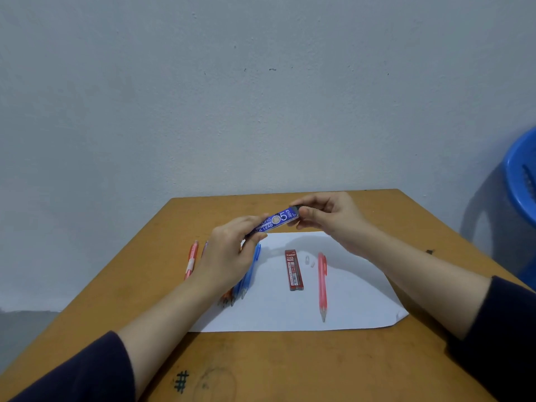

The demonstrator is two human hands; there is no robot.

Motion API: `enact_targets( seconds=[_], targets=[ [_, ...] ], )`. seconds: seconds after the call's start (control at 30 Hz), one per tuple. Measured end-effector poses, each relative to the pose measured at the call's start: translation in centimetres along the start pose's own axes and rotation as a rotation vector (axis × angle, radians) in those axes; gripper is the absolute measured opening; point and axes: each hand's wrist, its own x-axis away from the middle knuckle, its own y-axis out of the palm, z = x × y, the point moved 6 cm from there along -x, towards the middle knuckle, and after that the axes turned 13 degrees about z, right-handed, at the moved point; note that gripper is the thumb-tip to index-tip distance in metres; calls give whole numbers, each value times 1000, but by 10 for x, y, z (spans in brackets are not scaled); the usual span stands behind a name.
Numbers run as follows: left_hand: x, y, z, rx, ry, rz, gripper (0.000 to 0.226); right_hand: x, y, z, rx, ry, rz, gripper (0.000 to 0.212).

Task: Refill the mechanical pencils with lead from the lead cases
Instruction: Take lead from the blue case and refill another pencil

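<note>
I hold a blue lead case [277, 220] in the air above the table, between both hands. My left hand [232, 253] grips its lower left end, and my right hand [330, 217] pinches the dark cap end at the upper right. On the white paper [290, 311] lie a red lead case [293, 270], a pink mechanical pencil [322, 285] with its tip toward me, and a small clear cap with a white eraser [309, 261] beside it. Blue pencils [251, 271] and orange ones [227, 298] lie partly hidden under my left hand. Another pink pencil [191, 261] rests at the left.
The wooden table [261, 361] stands against a grey wall; its edges fall away at the left and right. A blue plastic chair [522, 175] stands at the far right. A hash mark is drawn on the table near me.
</note>
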Motion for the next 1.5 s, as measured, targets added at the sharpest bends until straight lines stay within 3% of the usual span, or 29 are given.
enact_targets(
  seconds=[0.1, 0.17, 0.47, 0.57, 0.7, 0.87, 1.03, 1.1, 1.4, 1.5],
  targets=[
    [0, -3, -1, 44, -47, 52, 35, 5, 8, 3, -185, 73, -22, 18],
    [0, -4, 0, 73, -65, 68, 35, 8, 14, 4, -234, 94, -27, 28],
    [2, -5, 18, 123, -157, 58, 31, 16, 21, -8, -151, -4, 148, 19],
    [2, -6, 22, 108, -218, -6, 30, 18, 21, -14, -134, -71, 189, 23],
    [6, -2, 19, 139, -364, -82, 29, 19, 17, -17, 67, -245, 213, 35],
    [9, 3, 11, 450, -687, -65, 30, 21, 17, -19, 425, -509, 195, 43],
    [18, 13, 11, 1076, -1248, 31, 47, 24, 22, -20, 649, -799, 167, 56],
    [21, 15, 15, 1236, -1392, 10, 53, 25, 22, -20, 696, -876, 168, 57],
    [22, 13, 19, 1474, -1547, 43, 60, 24, 16, -19, 725, -872, 195, 71],
    [22, 12, 19, 1491, -1551, 72, 59, 26, 15, -19, 774, -953, 210, 58]
  ],
)
